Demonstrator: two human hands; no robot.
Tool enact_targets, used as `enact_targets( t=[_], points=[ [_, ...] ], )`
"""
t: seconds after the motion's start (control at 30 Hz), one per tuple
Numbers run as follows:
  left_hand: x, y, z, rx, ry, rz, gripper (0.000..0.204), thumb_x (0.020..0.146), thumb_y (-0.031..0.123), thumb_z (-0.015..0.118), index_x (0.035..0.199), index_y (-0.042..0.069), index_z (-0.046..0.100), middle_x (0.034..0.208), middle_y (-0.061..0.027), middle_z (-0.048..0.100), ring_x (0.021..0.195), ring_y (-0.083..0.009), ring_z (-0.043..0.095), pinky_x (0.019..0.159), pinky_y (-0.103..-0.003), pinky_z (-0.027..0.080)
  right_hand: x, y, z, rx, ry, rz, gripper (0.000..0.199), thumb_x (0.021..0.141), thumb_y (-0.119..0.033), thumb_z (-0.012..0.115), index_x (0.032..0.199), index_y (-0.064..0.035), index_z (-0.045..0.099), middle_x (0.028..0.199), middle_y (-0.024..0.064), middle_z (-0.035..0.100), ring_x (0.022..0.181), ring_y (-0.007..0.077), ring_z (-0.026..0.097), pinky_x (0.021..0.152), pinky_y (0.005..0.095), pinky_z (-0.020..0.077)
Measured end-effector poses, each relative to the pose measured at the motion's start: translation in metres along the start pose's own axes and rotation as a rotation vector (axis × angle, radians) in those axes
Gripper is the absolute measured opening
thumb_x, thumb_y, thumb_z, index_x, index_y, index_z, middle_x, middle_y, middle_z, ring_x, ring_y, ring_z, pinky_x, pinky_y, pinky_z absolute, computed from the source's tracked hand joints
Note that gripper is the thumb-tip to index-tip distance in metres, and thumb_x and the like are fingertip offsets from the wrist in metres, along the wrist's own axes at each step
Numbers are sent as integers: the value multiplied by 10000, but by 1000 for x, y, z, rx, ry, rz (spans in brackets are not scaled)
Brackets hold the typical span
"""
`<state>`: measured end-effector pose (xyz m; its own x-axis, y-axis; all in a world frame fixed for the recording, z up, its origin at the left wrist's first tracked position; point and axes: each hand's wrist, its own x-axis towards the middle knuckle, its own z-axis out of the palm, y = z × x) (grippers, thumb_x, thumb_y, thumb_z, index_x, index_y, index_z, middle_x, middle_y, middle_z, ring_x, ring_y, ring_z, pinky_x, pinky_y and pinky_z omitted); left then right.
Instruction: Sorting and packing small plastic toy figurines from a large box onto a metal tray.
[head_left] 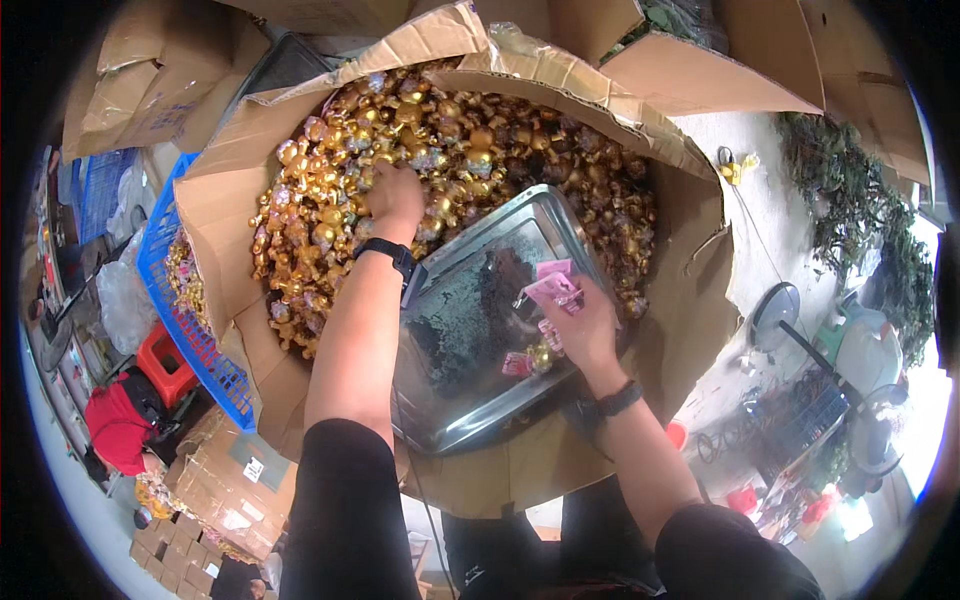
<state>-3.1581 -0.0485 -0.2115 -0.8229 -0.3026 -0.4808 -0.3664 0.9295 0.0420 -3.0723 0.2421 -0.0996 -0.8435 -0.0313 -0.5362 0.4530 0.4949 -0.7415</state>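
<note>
My left hand reaches down into a heap of small shiny gold figures, some with silvery parts. Its fingertips are lost among them, so their grip is hidden. My right hand is closed on several small pink printed cards; a bit of silvery metal shows beside them. Beneath that hand lies a shallow metal tray, tilted on the heap, its bottom scuffed and dark. At the tray's right end, one gold figure lies by another pink card.
A large open cardboard box surrounds the heap and tray. Left of it stands a blue plastic crate, with a red stool beyond. A person in red is at far left. A fan stands right, near dark green foliage.
</note>
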Motion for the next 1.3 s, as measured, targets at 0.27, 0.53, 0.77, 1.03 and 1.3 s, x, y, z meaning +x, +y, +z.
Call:
enact_targets(
  t=[0.27, 0.53, 0.77, 1.03, 1.3],
  points=[
    [4, 0, 16, 20, -25, -149, 165, 848, 15, 600, 962, -38, 708, 1302, -243, 493, 1079, -384, 607, 857, -444, 555, 0, 17, -7, -20, -23, 11, 329, 784, -238, 792, 962, -9, 638, 851, 153, 691, 771, 296, 674, 679, 354, 505],
    [-34, -22, -16, -597, 123, -248, 198, 920, 156, 624, 973, -23, 691, 1072, -191, 686, 871, -311, 679, 788, -419, 534, -9, 27, 3, -43, -90, -17, 334, 788, -244, 784, 990, -18, 643, 893, 148, 696, 800, 299, 681, 693, 364, 515],
    [-182, -65, -34, -1844, 386, -326, 291, 1000, 204, 573, 1213, 6, 566, 1158, -79, 630, 1054, -195, 626, 954, -383, 498, -20, 18, 20, -28, -246, 29, 320, 793, -256, 783, 980, -30, 654, 868, 140, 695, 796, 281, 678, 711, 360, 511],
    [-280, -30, -14, -1944, 219, -408, 221, 1021, 253, 530, 1140, 74, 581, 916, -55, 671, 720, -171, 664, 516, -275, 471, -41, 0, 42, 134, -502, 94, 326, 803, -288, 795, 910, -17, 650, 779, 47, 666, 715, 129, 586, 679, 322, 490],
    [-312, -52, 23, -1063, 109, -505, 275, 943, 175, 639, 1143, -9, 595, 1045, -129, 660, 902, -186, 668, 773, -298, 522, -62, 28, 69, -108, -523, -149, 871, 848, -420, 738, 1414, 80, 305, 1315, 262, 503, 1190, 330, 536, 990, 438, 439]
  ],
)
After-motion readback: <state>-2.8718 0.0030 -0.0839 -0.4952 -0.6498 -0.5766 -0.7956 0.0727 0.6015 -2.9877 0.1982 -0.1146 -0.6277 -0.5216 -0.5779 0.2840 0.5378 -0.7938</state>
